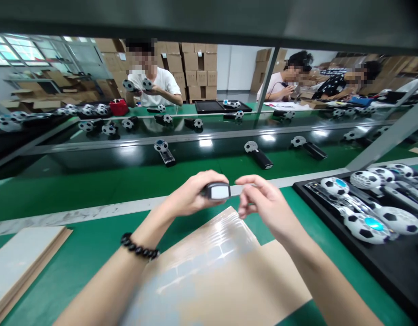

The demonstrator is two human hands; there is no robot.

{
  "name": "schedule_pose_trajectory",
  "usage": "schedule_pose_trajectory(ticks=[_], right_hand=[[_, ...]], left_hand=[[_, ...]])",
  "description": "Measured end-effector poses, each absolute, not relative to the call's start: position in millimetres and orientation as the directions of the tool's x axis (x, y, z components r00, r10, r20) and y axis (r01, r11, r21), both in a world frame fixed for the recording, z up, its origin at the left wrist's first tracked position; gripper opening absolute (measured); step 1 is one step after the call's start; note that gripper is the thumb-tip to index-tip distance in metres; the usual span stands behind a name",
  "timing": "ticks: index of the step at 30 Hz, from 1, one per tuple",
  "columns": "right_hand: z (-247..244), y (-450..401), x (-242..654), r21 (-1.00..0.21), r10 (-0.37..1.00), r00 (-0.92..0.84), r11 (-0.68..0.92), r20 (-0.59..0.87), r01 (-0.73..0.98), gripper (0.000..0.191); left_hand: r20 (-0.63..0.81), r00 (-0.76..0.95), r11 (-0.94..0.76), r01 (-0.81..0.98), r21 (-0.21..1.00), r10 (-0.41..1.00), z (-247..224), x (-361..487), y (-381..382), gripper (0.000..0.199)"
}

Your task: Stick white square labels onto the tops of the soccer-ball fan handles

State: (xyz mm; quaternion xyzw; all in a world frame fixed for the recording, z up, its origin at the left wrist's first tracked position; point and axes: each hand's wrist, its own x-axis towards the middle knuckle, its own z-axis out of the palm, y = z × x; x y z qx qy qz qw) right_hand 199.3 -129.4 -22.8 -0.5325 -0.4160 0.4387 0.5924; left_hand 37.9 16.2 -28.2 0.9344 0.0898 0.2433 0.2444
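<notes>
My left hand (198, 192) is wrapped round a black handheld device (218, 191), whose pale, rounded-rectangle end faces me. The rest of that device is hidden by the hand. Just to its right, my right hand (259, 197) has its thumb and index finger pinched together. Whether something small sits between those fingertips I cannot make out. Below both hands lies a glossy sticker sheet (209, 253) on brown card, with pale blue patches and shiny film.
A black tray (334, 231) of football-patterned devices stands at the right. Similar devices, such as one football-headed device (259, 155), lie along the green conveyor belt (93, 181). A stack of boards (22, 267) is at left. Several people work across the belt; a metal post (388, 131) slants at right.
</notes>
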Motion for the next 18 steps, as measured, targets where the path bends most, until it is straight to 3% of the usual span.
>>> schedule_pose_trajectory(ticks=[2,8,10,14,18], right_hand=[[-33,-136,206,-0.997,0.926,0.377,0.060,0.036,-0.053,0.024],[-55,-181,202,-0.996,0.903,0.430,-0.035,0.003,0.080,0.027],[-64,-198,199,-0.978,0.882,0.470,-0.113,-0.018,0.176,0.029],[-81,-219,186,-0.927,0.904,0.428,-0.167,-0.008,0.335,0.032],[-85,-227,175,-0.886,0.956,0.292,-0.115,0.024,0.449,0.032]], left_hand=[[0.376,0.874,-0.909,0.153,0.388,0.307,-44,59,49,0.040],[0.220,0.885,-0.895,0.344,0.284,0.410,-84,89,130,0.063],[0.226,0.839,-0.859,0.434,0.273,0.496,-90,83,145,0.060],[0.316,0.613,-0.690,0.652,0.314,0.724,-96,65,170,0.029],[0.351,0.455,-0.570,0.717,0.401,0.818,-99,42,180,0.035]])
